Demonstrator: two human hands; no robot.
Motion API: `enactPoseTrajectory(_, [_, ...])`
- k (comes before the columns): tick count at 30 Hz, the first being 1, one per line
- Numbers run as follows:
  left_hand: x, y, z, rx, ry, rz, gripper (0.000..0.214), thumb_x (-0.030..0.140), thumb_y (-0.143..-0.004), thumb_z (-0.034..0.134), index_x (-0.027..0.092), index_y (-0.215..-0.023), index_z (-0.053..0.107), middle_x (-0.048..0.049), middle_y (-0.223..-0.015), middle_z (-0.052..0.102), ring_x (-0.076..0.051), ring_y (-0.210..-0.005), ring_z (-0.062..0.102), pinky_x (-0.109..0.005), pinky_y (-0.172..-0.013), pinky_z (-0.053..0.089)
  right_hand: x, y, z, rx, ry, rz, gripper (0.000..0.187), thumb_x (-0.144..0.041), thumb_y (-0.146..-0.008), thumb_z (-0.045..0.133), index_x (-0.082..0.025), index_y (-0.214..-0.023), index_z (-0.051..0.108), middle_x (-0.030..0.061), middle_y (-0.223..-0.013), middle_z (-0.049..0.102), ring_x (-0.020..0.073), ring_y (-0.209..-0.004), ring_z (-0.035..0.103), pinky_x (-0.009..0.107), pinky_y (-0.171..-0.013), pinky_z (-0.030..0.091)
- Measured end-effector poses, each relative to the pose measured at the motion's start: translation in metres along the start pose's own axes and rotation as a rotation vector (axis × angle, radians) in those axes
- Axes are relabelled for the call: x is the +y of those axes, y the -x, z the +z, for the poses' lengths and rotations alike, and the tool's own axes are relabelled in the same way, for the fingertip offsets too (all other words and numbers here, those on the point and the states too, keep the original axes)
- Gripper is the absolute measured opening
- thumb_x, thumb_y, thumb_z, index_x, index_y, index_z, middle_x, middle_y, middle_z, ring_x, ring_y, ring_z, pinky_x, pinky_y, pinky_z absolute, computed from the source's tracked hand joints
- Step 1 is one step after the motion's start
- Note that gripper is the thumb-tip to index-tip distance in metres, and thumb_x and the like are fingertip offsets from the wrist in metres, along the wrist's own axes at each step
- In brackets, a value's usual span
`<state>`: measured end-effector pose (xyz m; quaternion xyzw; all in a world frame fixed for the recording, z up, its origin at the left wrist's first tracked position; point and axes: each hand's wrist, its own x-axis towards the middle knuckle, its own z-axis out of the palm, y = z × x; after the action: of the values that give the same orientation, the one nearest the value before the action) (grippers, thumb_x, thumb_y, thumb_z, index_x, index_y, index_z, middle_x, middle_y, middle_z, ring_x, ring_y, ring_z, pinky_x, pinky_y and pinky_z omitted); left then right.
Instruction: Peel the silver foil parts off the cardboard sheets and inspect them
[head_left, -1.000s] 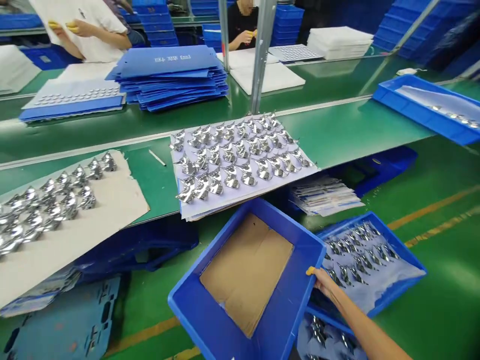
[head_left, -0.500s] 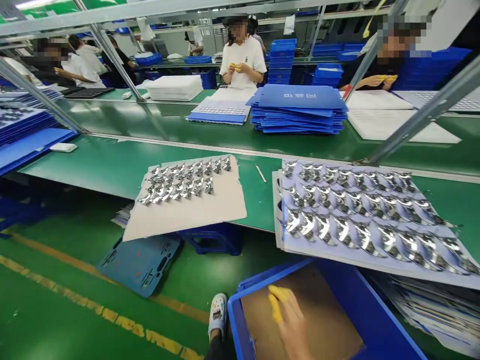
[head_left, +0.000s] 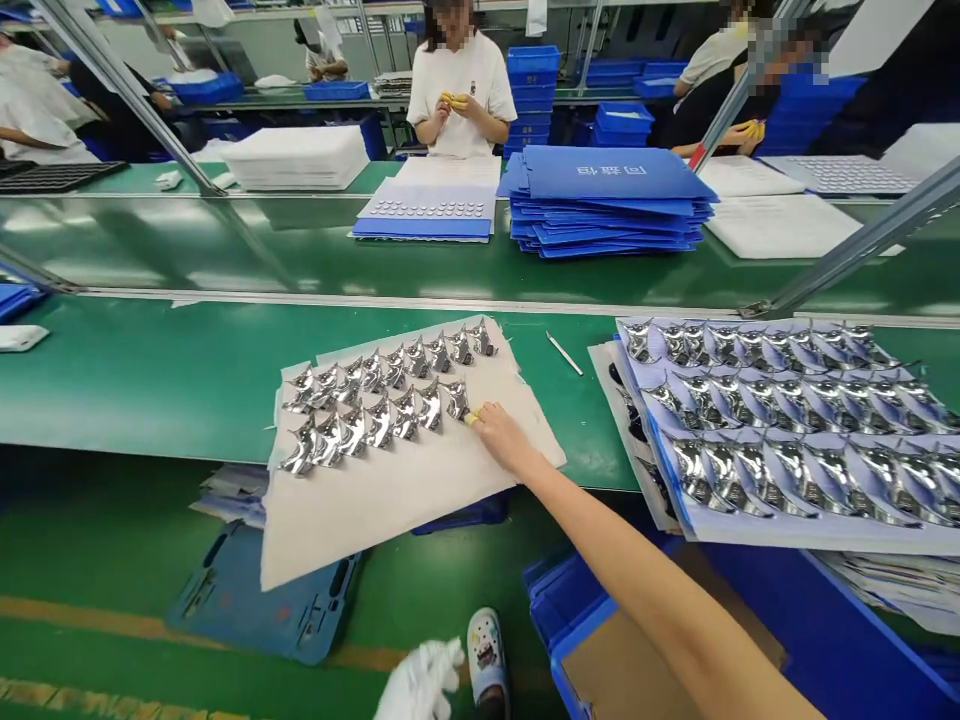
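My right hand (head_left: pixel 501 437), with yellow finger covers on its fingertips, reaches over a pale sheet (head_left: pixel 420 500). Its fingers pinch the right tip of a shiny chrome curved piece (head_left: pixel 455 400), the last in the front row. That piece still lies on the sheet, alongside two slanting rows of similar chrome pieces (head_left: pixel 379 422). Low in the view is my left hand (head_left: pixel 421 682) in a white glove, away from the table, its fingers loosely bent and apart with nothing visible in them.
At right, a stack of sheets bears three rows of larger chrome pieces (head_left: pixel 795 400). A white pen-like stick (head_left: pixel 564 354) lies between the sheets. Below stands a blue bin (head_left: pixel 862 620) with cardboard. Blue folded sheets (head_left: pixel 611 200) and a co-worker (head_left: pixel 461 95) are across the table.
My right hand has gone from over the blue bin up to the front row's end piece. The gloved left hand has come into view. The camera has turned, shifting the scene.
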<state>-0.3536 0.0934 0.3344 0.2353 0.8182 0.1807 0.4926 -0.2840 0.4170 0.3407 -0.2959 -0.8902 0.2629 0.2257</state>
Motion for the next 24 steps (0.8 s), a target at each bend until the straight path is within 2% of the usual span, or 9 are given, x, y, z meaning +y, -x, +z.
enactPoseTrajectory(2, [0.032,-0.008,-0.022,-0.072,0.091,0.108,0.057,0.070,-0.085,0.042,0.021,-0.095,0.069,-0.0032,-0.077,0.065,-0.016,-0.062,0.056,-0.033,-0.060,0.049,-0.008,0.025,-0.011,0.136,-0.331,0.108,0.017,-0.012,-0.090,0.052,-0.017,-0.091,0.069,0.0074,-0.089,0.068,0.0204,-0.090,0.060,0.037,-0.085,0.049])
enactPoseTrajectory(3, [0.051,-0.011,-0.028,-0.038,0.154,0.180,0.057,0.069,-0.084,0.044,0.020,-0.101,0.068,-0.0037,-0.080,0.066,-0.016,-0.065,0.056,-0.032,-0.061,0.049,-0.015,0.042,-0.017,0.226,-0.539,0.203,0.015,-0.018,-0.090,0.054,-0.017,-0.094,0.069,0.0061,-0.090,0.069,0.0191,-0.089,0.061,0.037,-0.084,0.050])
enactPoseTrajectory(5, [0.091,-0.016,-0.027,0.008,0.275,0.326,0.057,0.064,-0.085,0.047,0.020,-0.116,0.065,-0.0054,-0.091,0.069,-0.018,-0.073,0.059,-0.033,-0.066,0.050,-0.032,0.080,-0.031,0.397,-0.971,0.445,0.019,-0.032,-0.088,0.061,-0.018,-0.099,0.067,0.0036,-0.087,0.070,0.0169,-0.081,0.064,0.035,-0.080,0.052])
enactPoseTrajectory(7, [0.127,-0.020,-0.008,0.021,0.428,0.445,0.057,0.059,-0.087,0.047,0.018,-0.125,0.060,-0.0085,-0.104,0.070,-0.019,-0.081,0.063,-0.034,-0.072,0.052,-0.050,0.117,-0.046,0.498,-1.312,0.626,0.026,-0.039,-0.081,0.070,-0.018,-0.097,0.067,0.0021,-0.083,0.070,0.0152,-0.075,0.064,0.034,-0.077,0.053])
enactPoseTrajectory(10, [0.163,-0.022,0.034,0.034,0.519,0.563,0.057,0.056,-0.090,0.042,0.012,-0.121,0.061,-0.0131,-0.107,0.070,-0.022,-0.085,0.065,-0.037,-0.073,0.054,-0.068,0.160,-0.067,0.580,-1.603,0.752,0.031,-0.038,-0.072,0.079,-0.019,-0.094,0.067,0.0024,-0.087,0.071,0.0133,-0.074,0.063,0.032,-0.075,0.053])
enactPoseTrajectory(13, [0.179,-0.018,0.063,0.056,0.486,0.601,0.052,0.054,-0.091,0.042,0.011,-0.107,0.066,-0.0119,-0.097,0.071,-0.022,-0.082,0.065,-0.036,-0.072,0.053,-0.075,0.186,-0.087,0.644,-1.744,0.798,0.032,-0.037,-0.067,0.084,-0.019,-0.090,0.069,0.0022,-0.086,0.071,0.0112,-0.072,0.062,0.028,-0.071,0.053])
enactPoseTrajectory(15, [0.184,-0.014,0.069,0.082,0.455,0.588,0.046,0.054,-0.089,0.047,0.013,-0.098,0.067,-0.0096,-0.091,0.071,-0.021,-0.080,0.064,-0.035,-0.072,0.053,-0.077,0.197,-0.101,0.678,-1.831,0.811,0.030,-0.035,-0.066,0.086,-0.020,-0.087,0.070,0.0006,-0.084,0.071,0.0087,-0.071,0.061,0.024,-0.070,0.052])
enactPoseTrajectory(19, [0.188,-0.017,0.056,0.307,0.361,0.515,0.043,0.054,-0.083,0.058,0.016,-0.101,0.068,-0.0072,-0.093,0.071,-0.020,-0.081,0.064,-0.034,-0.074,0.052,-0.078,0.213,-0.125,0.715,-1.893,0.778,0.023,-0.028,-0.069,0.085,-0.019,-0.086,0.073,-0.0002,-0.082,0.072,0.0060,-0.070,0.061,0.019,-0.071,0.050])
enactPoseTrajectory(24, [0.184,-0.051,0.021,0.537,0.131,0.569,0.046,0.048,-0.085,0.055,0.019,-0.120,0.065,-0.0083,-0.104,0.071,-0.024,-0.093,0.065,-0.043,-0.091,0.051,-0.077,0.225,-0.142,0.780,-1.888,0.736,0.019,-0.027,-0.071,0.083,-0.019,-0.086,0.074,0.0000,-0.083,0.073,0.0071,-0.071,0.063,0.019,-0.072,0.051])
